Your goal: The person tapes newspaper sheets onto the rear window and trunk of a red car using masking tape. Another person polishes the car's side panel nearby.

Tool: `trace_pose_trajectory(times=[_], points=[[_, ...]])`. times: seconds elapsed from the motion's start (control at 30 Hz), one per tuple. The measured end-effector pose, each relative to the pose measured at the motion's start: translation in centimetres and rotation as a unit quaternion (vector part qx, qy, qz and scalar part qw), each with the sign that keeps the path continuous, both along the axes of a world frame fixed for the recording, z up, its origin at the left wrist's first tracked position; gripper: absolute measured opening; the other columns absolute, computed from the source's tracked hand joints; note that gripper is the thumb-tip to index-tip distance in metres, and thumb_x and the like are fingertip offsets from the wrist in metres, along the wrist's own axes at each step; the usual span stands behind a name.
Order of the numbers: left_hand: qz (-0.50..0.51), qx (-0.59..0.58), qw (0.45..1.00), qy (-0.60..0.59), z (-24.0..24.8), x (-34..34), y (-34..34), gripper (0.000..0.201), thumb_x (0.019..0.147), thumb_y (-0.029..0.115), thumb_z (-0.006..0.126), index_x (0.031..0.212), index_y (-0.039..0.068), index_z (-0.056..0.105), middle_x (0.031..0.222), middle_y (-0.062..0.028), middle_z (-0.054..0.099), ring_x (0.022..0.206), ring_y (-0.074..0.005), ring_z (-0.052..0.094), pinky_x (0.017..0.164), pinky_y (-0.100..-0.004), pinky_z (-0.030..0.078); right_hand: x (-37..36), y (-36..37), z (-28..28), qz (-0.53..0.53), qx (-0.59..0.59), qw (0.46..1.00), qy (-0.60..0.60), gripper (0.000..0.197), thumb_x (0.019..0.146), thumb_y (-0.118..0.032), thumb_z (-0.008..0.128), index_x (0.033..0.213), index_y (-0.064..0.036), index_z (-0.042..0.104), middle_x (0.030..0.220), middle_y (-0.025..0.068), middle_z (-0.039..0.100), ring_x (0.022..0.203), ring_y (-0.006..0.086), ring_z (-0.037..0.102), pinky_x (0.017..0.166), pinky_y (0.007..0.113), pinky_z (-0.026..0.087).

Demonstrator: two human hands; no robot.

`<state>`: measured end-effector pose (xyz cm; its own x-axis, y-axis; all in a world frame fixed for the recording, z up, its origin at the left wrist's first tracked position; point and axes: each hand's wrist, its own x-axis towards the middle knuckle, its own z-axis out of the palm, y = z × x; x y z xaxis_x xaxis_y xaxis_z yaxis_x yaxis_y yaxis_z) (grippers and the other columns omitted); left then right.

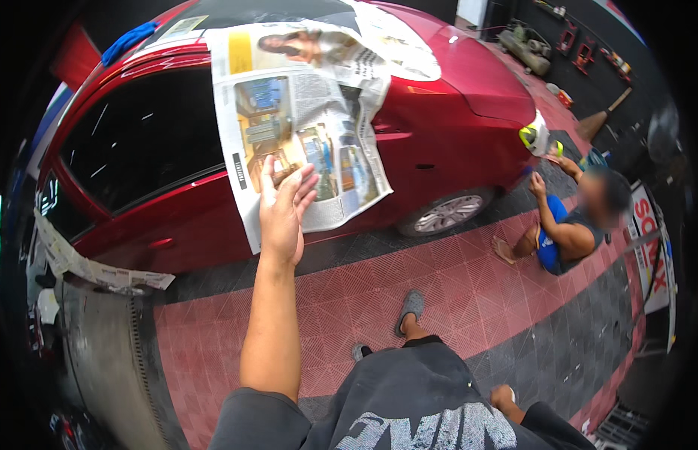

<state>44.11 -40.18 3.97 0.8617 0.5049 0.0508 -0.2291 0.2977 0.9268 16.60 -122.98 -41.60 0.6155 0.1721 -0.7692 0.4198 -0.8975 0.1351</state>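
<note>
My left hand [283, 214] is raised in front of a newspaper sheet [281, 97], palm turned up and fingers apart and slightly bent. I see nothing held in it; whether the fingertips touch the paper I cannot tell. The sheet hangs over the side of a red car [431, 142], from the windshield area down across the front door edge and fender. My right hand [503, 396] is low beside my dark shirt, partly hidden. A small white patch shows at it, and its fingers are not clear.
A co-worker [570, 225] squats by the front bumper, hands near the headlight, which has white and neon-yellow covering [535, 135]. A blue cloth [129, 41] lies on the roof. More newspaper [94, 266] hangs along the car's rear. Red and grey floor tiles [349, 307] lie underfoot.
</note>
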Motion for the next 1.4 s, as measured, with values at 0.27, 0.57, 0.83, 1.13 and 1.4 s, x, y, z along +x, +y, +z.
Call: trace_pose_trajectory(times=[0.27, 0.57, 0.83, 1.13, 1.4], points=[[0.036, 0.073, 0.995, 0.053, -1.0, -4.6, -6.5, 0.065, 0.11, 0.016, 0.07, 0.169, 0.005, 0.045, 0.142, -0.0143, 0.069, 0.121, -0.0218, 0.07, 0.108, -0.0379, 0.055, 10.3, 24.7, 11.7, -0.391, 0.198, 0.885, -0.157, 0.04, 0.102, -0.042, 0.073, 0.129, -0.014, 0.083, 0.123, 0.023, 0.082, 0.118, 0.0447, 0.077, 0.103, 0.054, 0.061], [-0.331, 0.218, 0.874, 0.28, -18.6, -21.0, -12.5, 0.04, 0.109, 0.018, 0.076, 0.143, 0.0, 0.071, 0.126, -0.0112, 0.079, 0.118, -0.0189, 0.074, 0.105, -0.0374, 0.059, 11.4, 21.7, 10.3, -0.489, 0.136, 0.837, -0.204, 0.041, 0.097, -0.034, 0.075, 0.128, -0.008, 0.082, 0.121, 0.0271, 0.082, 0.121, 0.0443, 0.078, 0.105, 0.054, 0.061], [-0.204, 0.226, 0.894, 0.329, -19.2, -22.0, -9.9, 0.042, 0.108, 0.022, 0.078, 0.144, 0.001, 0.072, 0.128, -0.0155, 0.08, 0.115, -0.0222, 0.076, 0.102, -0.0398, 0.061, 9.5, 13.8, 0.5, -0.313, 0.104, 0.944, -0.022, 0.055, 0.093, -0.044, 0.077, 0.126, 0.0005, 0.081, 0.132, 0.0325, 0.077, 0.126, 0.0481, 0.074, 0.109, 0.055, 0.059], [0.009, 0.369, 0.794, 0.483, -27.3, -19.3, -13.3, 0.051, 0.104, 0.031, 0.077, 0.143, -0.001, 0.072, 0.14, -0.0299, 0.074, 0.134, -0.0459, 0.07, 0.116, -0.0512, 0.055, 43.9, 23.4, 3.7, -0.283, 0.297, 0.897, -0.166, 0.031, 0.097, -0.032, 0.079, 0.108, -0.0041, 0.082, 0.113, 0.0294, 0.081, 0.113, 0.0476, 0.078, 0.102, 0.055, 0.061], [-0.212, 0.378, 0.809, 0.398, -26.5, -9.2, -27.7, 0.055, 0.108, 0.036, 0.074, 0.156, 0.01, 0.065, 0.148, -0.0248, 0.071, 0.132, -0.0429, 0.072, 0.113, -0.0509, 0.057, 55.7, 29.6, 5.3, -0.164, 0.279, 0.941, -0.101, 0.032, 0.101, -0.029, 0.075, 0.122, -0.0054, 0.079, 0.121, 0.0274, 0.081, 0.119, 0.0465, 0.077, 0.104, 0.056, 0.06]])
